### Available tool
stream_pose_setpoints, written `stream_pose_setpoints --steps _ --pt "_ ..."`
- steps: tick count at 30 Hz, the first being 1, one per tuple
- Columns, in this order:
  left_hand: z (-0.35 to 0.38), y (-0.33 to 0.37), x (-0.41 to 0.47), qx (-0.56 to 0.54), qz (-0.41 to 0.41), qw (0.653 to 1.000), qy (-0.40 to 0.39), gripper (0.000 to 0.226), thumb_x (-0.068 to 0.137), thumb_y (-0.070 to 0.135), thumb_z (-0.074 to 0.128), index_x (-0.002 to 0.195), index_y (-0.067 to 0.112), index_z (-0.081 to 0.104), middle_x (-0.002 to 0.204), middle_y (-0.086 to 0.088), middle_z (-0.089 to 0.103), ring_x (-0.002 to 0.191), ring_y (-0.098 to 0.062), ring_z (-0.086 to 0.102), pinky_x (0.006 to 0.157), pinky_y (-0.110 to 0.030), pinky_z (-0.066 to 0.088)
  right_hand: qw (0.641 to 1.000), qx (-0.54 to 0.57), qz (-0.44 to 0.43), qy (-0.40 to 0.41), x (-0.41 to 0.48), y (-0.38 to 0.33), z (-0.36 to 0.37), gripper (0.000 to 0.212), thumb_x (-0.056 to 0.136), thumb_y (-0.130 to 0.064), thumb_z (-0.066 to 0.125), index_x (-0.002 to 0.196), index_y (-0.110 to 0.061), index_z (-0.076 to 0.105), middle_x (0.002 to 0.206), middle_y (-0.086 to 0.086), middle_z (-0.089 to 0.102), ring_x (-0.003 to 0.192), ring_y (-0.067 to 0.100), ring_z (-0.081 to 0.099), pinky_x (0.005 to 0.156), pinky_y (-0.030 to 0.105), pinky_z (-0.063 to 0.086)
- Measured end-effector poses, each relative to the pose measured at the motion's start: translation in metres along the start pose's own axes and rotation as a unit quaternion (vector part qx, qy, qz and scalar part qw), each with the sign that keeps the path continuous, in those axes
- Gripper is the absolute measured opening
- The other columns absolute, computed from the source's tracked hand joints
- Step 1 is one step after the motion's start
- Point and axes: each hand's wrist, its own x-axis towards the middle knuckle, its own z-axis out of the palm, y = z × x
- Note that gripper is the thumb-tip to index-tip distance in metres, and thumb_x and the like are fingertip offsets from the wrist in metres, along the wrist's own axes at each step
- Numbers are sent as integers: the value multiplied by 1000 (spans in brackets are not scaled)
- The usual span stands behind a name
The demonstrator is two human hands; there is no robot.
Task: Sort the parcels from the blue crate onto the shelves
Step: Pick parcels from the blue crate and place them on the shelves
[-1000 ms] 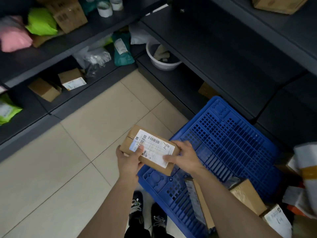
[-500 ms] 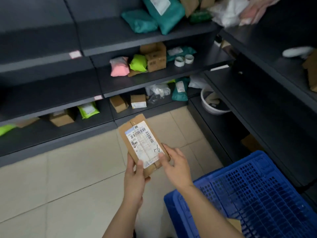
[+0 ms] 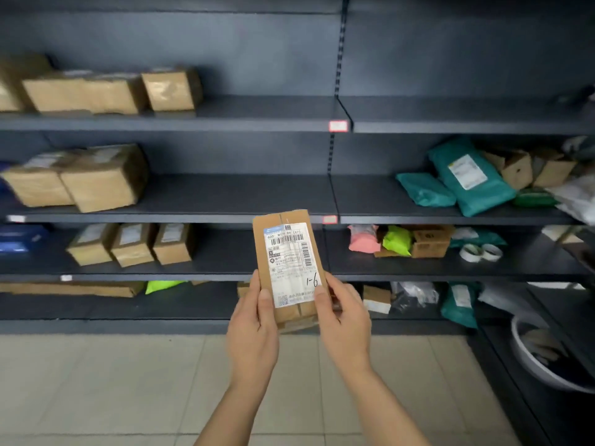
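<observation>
Dark shelves (image 3: pixel 244 194) carry brown boxes (image 3: pixel 103 181) at left, teal mailer bags (image 3: pixel 467 178) at right.

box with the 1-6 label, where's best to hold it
Probably the lower half of the box, across its long side edges, coming from below as the left hand and right hand do: it's flat, narrow and upright, leaving the label readable.

Parcel (image 3: pixel 286 262) now upright before the shelves (image 3: pixel 225 194), up from over the blue crate.
</observation>
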Motion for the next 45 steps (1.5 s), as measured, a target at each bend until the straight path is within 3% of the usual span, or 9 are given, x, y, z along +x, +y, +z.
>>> stream_pose_setpoints --steps 2,6,12,15,20,27,33,39,45 --pt "-30 3 32 16 8 1000 25 50 94 48 27 142 38 40 122 35 47 110 13 45 88 -11 35 1000 1 -23 -15 15 -29 31 26 96 -35 54 120 -39 63 98 -19 62 92 1 59 75 21 49" --pt "-79 12 93 50 31 997 49 36 102 41 32 136 51 37 109 27 54 96 12 50 81 -22 43 998 21 -57 -35 49 -80 84 27 96 -35 53 121 -36 64 97 -18 61 92 -5 56 71 12 45" --pt "-114 24 194 77 65 993 65 42 102 43 30 143 41 38 119 19 59 105 -1 55 88 -33 51 995 29 -89 -34 119 -131 147 27 97 -34 53 121 -30 64 96 -16 60 88 -5 56 63 9 45" --pt "-116 39 250 76 86 992 60 38 103 38 32 139 44 41 114 21 57 102 0 52 87 -29 47 995 23 -102 -8 167 -149 171 26 97 -34 52 119 -28 66 95 -16 59 85 -1 57 62 12 40" --pt "-109 65 347 62 97 991 62 39 103 35 34 139 35 48 124 14 61 102 -2 53 85 -26 46 993 10 -118 19 258 -177 203 27 96 -37 52 116 -26 67 97 -14 60 82 0 55 62 14 39" --pt "-93 85 467 90 117 989 16 35 103 31 30 132 33 50 123 12 60 91 -3 51 63 -14 36 988 -42 -146 19 366 -207 240 34 98 -37 49 131 -34 56 110 -13 63 93 6 54 65 11 35" --pt "-78 76 547 131 132 981 -59 44 101 34 36 145 27 33 136 7 54 109 -13 56 79 -27 43 981 -119 -152 -5 446 -207 277 33 100 -35 45 130 -31 59 115 -4 65 98 14 59 79 27 45" --pt "-69 68 611 256 153 942 -155 68 90 39 57 150 22 30 143 -5 43 124 -21 49 95 -29 40 979 -167 -97 -62 497 -210 300 37 100 -32 42 132 -23 58 132 0 60 121 22 53 90 28 40" --pt "-61 63 653 346 205 906 -130 64 87 22 62 146 17 36 136 -8 44 122 -26 49 99 -33 43 973 -170 -89 -131 523 -204 313 56 83 -25 65 137 -25 50 108 -7 57 99 13 54 78 23 45"
